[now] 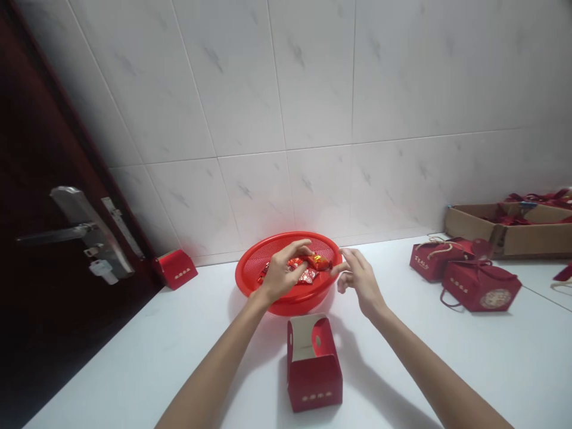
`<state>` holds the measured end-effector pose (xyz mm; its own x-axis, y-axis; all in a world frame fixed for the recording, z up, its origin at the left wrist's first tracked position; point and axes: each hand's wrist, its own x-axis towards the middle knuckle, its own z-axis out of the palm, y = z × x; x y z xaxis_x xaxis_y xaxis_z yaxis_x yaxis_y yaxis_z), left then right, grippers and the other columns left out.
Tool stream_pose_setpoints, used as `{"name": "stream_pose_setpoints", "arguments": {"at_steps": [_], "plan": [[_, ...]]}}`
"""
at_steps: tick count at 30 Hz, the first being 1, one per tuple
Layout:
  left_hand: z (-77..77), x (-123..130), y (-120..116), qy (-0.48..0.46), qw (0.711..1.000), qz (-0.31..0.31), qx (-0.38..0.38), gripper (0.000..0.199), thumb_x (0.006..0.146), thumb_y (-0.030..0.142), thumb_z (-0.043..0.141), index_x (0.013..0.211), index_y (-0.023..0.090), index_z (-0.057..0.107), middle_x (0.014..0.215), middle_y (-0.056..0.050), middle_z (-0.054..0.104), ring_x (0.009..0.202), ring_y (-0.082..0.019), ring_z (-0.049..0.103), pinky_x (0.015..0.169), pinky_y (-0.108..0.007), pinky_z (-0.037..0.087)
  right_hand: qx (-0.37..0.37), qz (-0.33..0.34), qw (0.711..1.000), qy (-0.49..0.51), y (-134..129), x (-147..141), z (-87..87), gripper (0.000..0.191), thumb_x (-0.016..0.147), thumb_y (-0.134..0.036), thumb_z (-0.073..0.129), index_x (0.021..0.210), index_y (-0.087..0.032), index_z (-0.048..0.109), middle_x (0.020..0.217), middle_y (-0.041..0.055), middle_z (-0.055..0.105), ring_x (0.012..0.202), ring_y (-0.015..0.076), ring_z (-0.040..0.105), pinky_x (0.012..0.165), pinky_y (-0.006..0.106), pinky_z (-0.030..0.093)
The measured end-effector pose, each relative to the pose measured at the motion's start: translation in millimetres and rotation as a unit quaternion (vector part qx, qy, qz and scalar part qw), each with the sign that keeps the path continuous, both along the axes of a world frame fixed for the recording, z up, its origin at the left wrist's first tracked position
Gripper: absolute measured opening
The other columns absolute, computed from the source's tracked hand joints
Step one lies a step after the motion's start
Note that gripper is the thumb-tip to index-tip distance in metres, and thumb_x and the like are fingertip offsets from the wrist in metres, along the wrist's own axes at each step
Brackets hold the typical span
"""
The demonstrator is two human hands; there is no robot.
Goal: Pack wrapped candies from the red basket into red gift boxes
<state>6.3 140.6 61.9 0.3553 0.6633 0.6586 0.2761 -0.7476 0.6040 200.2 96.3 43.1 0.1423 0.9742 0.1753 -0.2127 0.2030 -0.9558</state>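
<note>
The wall (pixel 313 77) is clad in glossy pale tiles with grey veining and straight joints. A smooth white table (pixel 111 369) meets it; at left stands a dark reddish door (pixel 40 149) with a metal handle (pixel 84 223).

Against the wall sits a round red plastic basket (pixel 242 279), its sides finely perforated. Inside lie candies (pixel 308 276) in shiny, crinkled red wrappers, one bearing gold.

The left hand (pixel 283 271) is over the basket, fingers curved, thumb and forefinger parted beside the candies; whether it grips one cannot be told. The right hand (pixel 363 280) is at the basket's right rim, fingers loosely bent and spread, nothing visible in its hold.

In front of the basket stands an open card box (pixel 315 381), red outside, pale inside, with rounded flaps and gold lettering.

At right, two closed red boxes (pixel 482 289) with cord handles stand close together, near a brown cardboard carton (pixel 531 241) containing red items.
</note>
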Motion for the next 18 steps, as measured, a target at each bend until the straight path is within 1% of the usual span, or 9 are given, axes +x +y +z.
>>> {"name": "stream_pose_setpoints", "arguments": {"at_steps": [1,3,6,8,10,12,14,16,18], "plan": [[-1.6,-1,-1,-0.012,1.000,0.020,0.019,0.036,0.084,0.020,0.056,0.119,0.021,0.063,0.101,-0.005,0.073,0.100,-0.020,0.070,0.093,-0.034,0.057,-0.025,0.039,0.999,0.002,7,-4,7.7,0.052,0.081,-0.068,0.061,0.102,-0.021,0.059,0.056,-0.0031,0.062,0.038,0.0121,0.050,0.043,0.026,0.040],[-3.6,-3,-2,-0.040,0.996,0.064,0.050,0.031,0.084,0.020,0.054,0.112,0.022,0.066,0.096,-0.003,0.073,0.095,-0.019,0.070,0.092,-0.034,0.057,-0.071,0.105,0.992,0.008,19,-13,16.9,0.051,0.082,-0.068,0.061,0.099,-0.019,0.061,0.053,-0.0023,0.062,0.037,0.0131,0.054,0.042,0.025,0.040],[-5.0,-7,-2,-0.082,0.988,0.109,0.073,0.024,0.082,0.021,0.054,0.102,0.023,0.067,0.090,-0.002,0.071,0.091,-0.019,0.068,0.090,-0.034,0.057,-0.092,0.150,0.984,0.038,31,-26,18.7,0.044,0.076,-0.056,0.075,0.096,-0.019,0.064,0.061,-0.0007,0.065,0.044,0.0147,0.061,0.048,0.028,0.049],[-6.6,-9,0,-0.101,0.985,0.121,0.068,0.020,0.082,0.023,0.055,0.098,0.024,0.067,0.091,-0.003,0.070,0.093,-0.019,0.068,0.091,-0.034,0.056,-0.066,0.141,0.985,0.074,36,-34,16.1,0.046,0.065,-0.045,0.087,0.097,-0.019,0.065,0.066,-0.0012,0.067,0.050,0.0142,0.062,0.054,0.030,0.052],[-9.3,-9,3,-0.133,0.984,0.112,0.039,0.017,0.082,0.026,0.056,0.096,0.023,0.066,0.094,-0.004,0.070,0.097,-0.020,0.069,0.094,-0.035,0.056,-0.028,0.119,0.987,0.103,40,-41,13.0,0.055,0.057,-0.039,0.092,0.101,-0.020,0.066,0.071,-0.0012,0.069,0.056,0.0145,0.063,0.057,0.029,0.052],[-12.3,-9,7,-0.188,0.978,0.090,-0.009,0.019,0.081,0.027,0.059,0.098,0.021,0.064,0.097,-0.005,0.071,0.101,-0.021,0.070,0.096,-0.036,0.056,0.002,0.103,0.988,0.112,45,-46,9.9,0.060,0.054,-0.040,0.093,0.104,-0.021,0.066,0.075,-0.0004,0.071,0.064,0.0164,0.065,0.058,0.028,0.050],[-14.2,-9,13,-0.239,0.967,0.073,-0.057,0.026,0.078,0.027,0.060,0.102,0.020,0.062,0.101,-0.006,0.073,0.105,-0.022,0.070,0.098,-0.037,0.055,0.019,0.103,0.988,0.114,50,-49,6.5,0.061,0.053,-0.041,0.093,0.105,-0.021,0.066,0.079,0.0006,0.073,0.070,0.0183,0.066,0.059,0.029,0.050],[-14.4,-11,18,-0.267,0.957,0.077,-0.088,0.033,0.075,0.028,0.061,0.106,0.019,0.061,0.109,-0.009,0.073,0.112,-0.023,0.068,0.100,-0.037,0.054,0.023,0.095,0.988,0.120,55,-51,2.8,0.061,0.052,-0.042,0.092,0.103,-0.022,0.067,0.081,0.0009,0.073,0.071,0.0188,0.066,0.060,0.030,0.050],[-13.0,-14,22,-0.275,0.949,0.085,-0.129,0.038,0.074,0.032,0.060,0.109,0.018,0.061,0.117,-0.010,0.071,0.118,-0.025,0.065,0.098,-0.037,0.055,0.021,0.078,0.989,0.126,59,-51,-0.8,0.059,0.052,-0.042,0.092,0.101,-0.022,0.068,0.083,0.0012,0.072,0.073,0.0190,0.065,0.060,0.030,0.050]]}}
